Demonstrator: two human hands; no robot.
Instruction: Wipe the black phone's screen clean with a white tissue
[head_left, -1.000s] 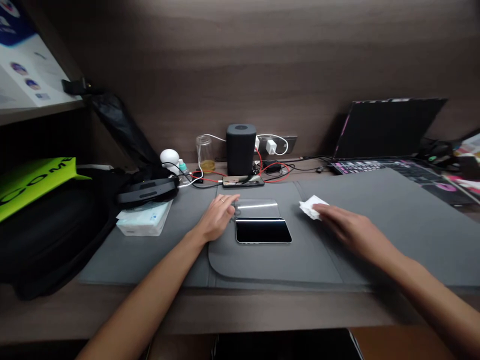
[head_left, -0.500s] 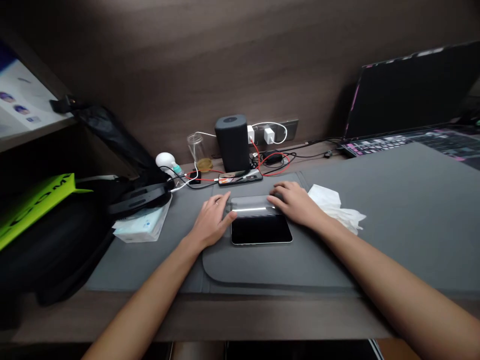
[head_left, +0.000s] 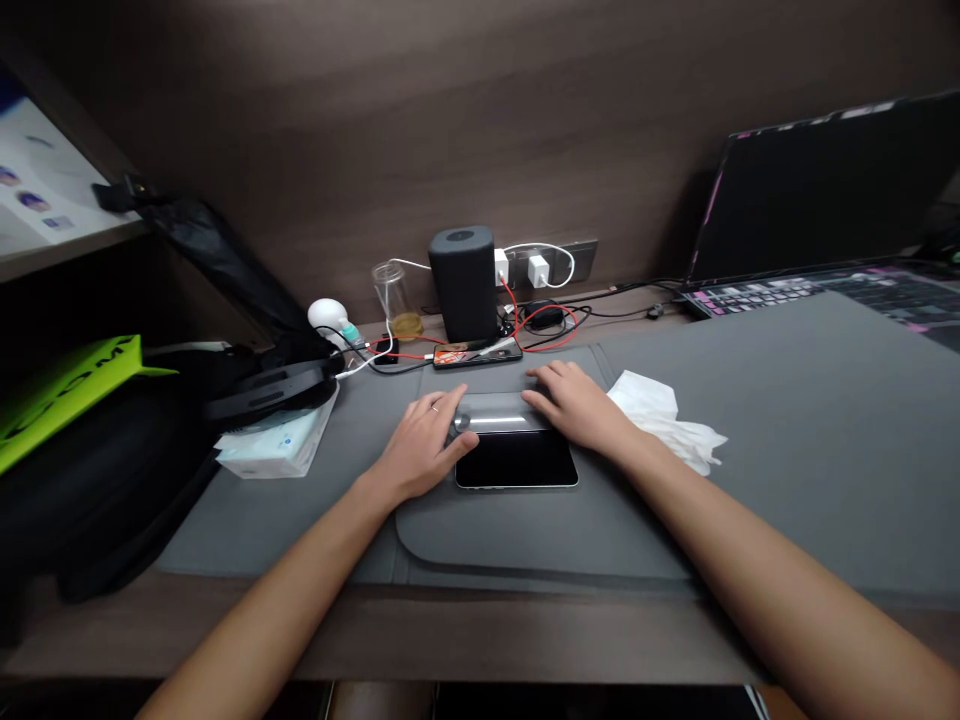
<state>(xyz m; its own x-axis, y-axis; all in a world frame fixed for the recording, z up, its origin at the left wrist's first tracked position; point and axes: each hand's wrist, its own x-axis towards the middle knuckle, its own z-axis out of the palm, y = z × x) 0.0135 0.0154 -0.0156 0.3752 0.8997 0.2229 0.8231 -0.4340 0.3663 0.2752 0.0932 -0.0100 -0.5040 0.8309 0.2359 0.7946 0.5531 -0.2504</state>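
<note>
A tablet (head_left: 517,462) with a black screen and a pale rim lies flat on the grey desk mat. Its far half is covered by a glossy, greyish see-through sheet (head_left: 499,413); I cannot tell whether it is film or glass. At the left side my left hand (head_left: 424,440) lies with its fingers stretched and its thumb spread over the near-left part of the screen. My right hand (head_left: 574,403) rests at the far right corner of the sheet, fingers apart and lightly bent. Part of the sheet's right end is hidden under it.
Crumpled white tissues (head_left: 667,420) lie right of my right hand. Behind are a phone (head_left: 476,355), a dark speaker (head_left: 463,285), a glass jar (head_left: 395,300) and tangled cables (head_left: 551,325). A tissue pack (head_left: 277,445) is at left, a laptop (head_left: 817,190) at far right.
My left thumb has slid slightly right over the tablet's screen. My right hand has shifted a little left and away from me along the sheet. The whole view has moved slightly.
</note>
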